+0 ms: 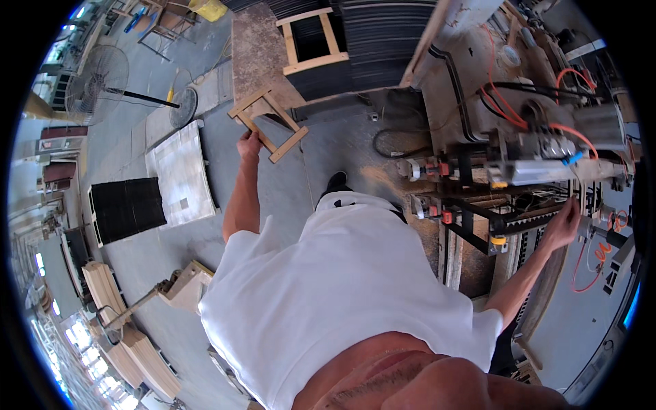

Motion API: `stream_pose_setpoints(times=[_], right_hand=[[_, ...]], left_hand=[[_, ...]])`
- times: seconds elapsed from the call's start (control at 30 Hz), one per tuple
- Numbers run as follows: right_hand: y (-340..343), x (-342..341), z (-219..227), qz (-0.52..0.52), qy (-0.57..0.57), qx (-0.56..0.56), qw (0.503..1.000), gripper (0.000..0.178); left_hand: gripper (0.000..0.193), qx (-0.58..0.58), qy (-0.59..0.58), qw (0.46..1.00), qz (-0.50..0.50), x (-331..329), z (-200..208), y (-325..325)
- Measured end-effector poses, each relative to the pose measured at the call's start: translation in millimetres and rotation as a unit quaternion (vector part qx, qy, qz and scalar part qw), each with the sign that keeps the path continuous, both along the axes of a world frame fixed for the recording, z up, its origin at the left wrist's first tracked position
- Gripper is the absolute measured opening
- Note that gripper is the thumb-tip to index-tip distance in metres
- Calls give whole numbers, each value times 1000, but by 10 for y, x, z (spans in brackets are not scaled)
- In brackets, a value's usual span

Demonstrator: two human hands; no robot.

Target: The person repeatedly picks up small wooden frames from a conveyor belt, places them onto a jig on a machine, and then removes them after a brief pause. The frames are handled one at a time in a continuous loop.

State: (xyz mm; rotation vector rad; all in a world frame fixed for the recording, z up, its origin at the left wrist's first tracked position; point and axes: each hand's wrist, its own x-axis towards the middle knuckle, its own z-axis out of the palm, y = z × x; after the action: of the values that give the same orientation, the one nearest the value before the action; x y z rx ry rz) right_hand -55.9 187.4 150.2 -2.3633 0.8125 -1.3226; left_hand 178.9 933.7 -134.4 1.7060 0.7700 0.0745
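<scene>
My left hand point(250, 145) is closed round one bar of a small pale wooden frame point(290, 145), held tilted in the air at arm's length. Its bars enclose an open middle. Far to the right, my right hand point(564, 222) reaches to a machine point(533, 172) with metal bars, black brackets and orange hoses. The fingers are drawn together at a metal part there; what they grip is too small to make out. A second wooden frame point(316, 65) lies on a stack of dark panels point(383, 48) ahead of me.
A brown board point(263, 41) lies beside the dark stack. Left stand a floor fan point(99, 85), a white sheet point(181, 171) and a black panel stack point(128, 210). Wooden planks point(147, 355) are piled at lower left. A black cable point(393, 152) and sawdust lie near the machine.
</scene>
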Motion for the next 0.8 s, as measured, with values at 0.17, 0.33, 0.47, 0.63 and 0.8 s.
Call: stream_pose_setpoints(times=[0.17, 0.33, 0.47, 0.63, 0.8], right_hand=[[1793, -149, -542, 33, 64, 76, 995, 15], [2608, -121, -1540, 201, 323, 244, 892, 17], [2725, -1119, -2584, 118, 438, 421, 786, 17], [3043, -1201, -2444, 72, 433, 521, 732, 15], [3358, -1181, -2198, 63, 455, 532, 712, 13]], left_hand=[[37, -23, 17, 994, -106, 1272, -145, 515], [35, 50, 6, 992, -119, 2150, -802, 823], [36, 139, 69, 968, -199, 2380, -452, 218], [37, 194, 81, 951, -226, 2573, -1051, 592], [40, 351, 106, 894, -259, 2403, -968, 313]])
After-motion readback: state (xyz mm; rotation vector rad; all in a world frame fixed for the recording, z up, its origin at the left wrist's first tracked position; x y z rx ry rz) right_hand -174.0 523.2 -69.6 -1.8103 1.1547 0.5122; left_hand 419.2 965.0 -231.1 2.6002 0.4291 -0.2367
